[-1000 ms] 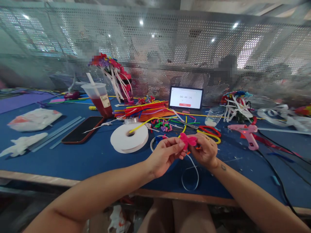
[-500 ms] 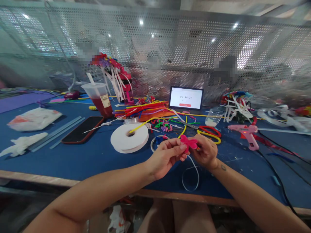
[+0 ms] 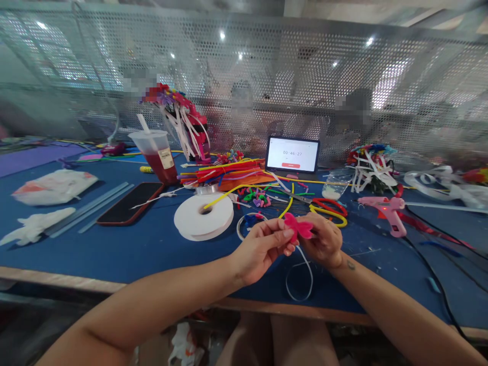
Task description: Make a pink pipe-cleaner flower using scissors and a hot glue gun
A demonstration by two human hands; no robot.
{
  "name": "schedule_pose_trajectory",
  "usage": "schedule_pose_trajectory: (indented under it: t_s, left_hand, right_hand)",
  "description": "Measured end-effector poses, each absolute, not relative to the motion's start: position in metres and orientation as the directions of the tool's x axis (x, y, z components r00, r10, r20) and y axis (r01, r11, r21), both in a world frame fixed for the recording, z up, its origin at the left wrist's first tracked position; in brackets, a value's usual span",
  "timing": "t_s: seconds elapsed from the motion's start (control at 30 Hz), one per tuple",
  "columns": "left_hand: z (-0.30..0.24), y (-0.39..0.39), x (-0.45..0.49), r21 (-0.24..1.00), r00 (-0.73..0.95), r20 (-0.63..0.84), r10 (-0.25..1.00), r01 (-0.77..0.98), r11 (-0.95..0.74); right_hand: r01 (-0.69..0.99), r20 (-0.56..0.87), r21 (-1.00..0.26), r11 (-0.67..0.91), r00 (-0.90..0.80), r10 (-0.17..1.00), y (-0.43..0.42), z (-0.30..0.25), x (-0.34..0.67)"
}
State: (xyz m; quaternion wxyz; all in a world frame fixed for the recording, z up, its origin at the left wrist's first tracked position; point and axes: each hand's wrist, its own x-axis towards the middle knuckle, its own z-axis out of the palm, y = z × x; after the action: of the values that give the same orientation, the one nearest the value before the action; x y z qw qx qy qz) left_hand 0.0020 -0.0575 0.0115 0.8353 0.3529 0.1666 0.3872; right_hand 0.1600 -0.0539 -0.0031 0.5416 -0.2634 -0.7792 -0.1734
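Note:
A small pink bow-shaped piece (image 3: 297,226) is held over the blue table (image 3: 133,244) between both hands. My left hand (image 3: 263,246) pinches its left side with fingers closed. My right hand (image 3: 324,239) grips its right side, fingers curled. A loop of white ribbon (image 3: 299,277) hangs down from the piece onto the table. A white ribbon roll (image 3: 204,216) lies just left of my left hand.
A pink glue gun (image 3: 387,211) lies at the right with a black cord. Coloured pipe cleaners (image 3: 229,173), a tablet showing a timer (image 3: 293,153), a drink cup (image 3: 155,155), a phone (image 3: 127,203) and finished bunches (image 3: 371,165) crowd the far half. Perforated metal screen behind.
The hands and the pink piece have shifted very slightly to the right; the grip is the same. The timer has ticked one second.

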Motion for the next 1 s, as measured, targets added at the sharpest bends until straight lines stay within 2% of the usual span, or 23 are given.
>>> schedule_pose_trajectory:
  t_s: [0.4, 0.67, 0.83, 1.0]
  left_hand:
    - [0.0112, -0.0557, 0.0022, 0.747, 0.640, -0.022, 0.768, -0.500, 0.438]
    - [0.0095, -0.0509, 0.0017, 0.749, 0.621, -0.047, 0.783, -0.496, 0.438]
    - [0.0097, -0.0486, 0.0010, 0.744, 0.614, -0.050, 0.788, -0.503, 0.439]
    - [0.0105, -0.0482, 0.0013, 0.732, 0.609, -0.058, 0.791, -0.513, 0.449]
  right_hand:
    - [0.584, 0.932, -0.040, 0.811, -0.270, 0.240, -0.0534, -0.0038, 0.1598]
    - [0.566, 0.902, -0.109, 0.817, -0.290, 0.321, -0.0556, -0.0038, 0.1610]
    - [0.613, 0.894, -0.127, 0.779, -0.270, 0.358, -0.0532, -0.0069, 0.1613]
    - [0.650, 0.908, -0.099, 0.754, -0.251, 0.336, -0.0498, -0.0104, 0.1604]
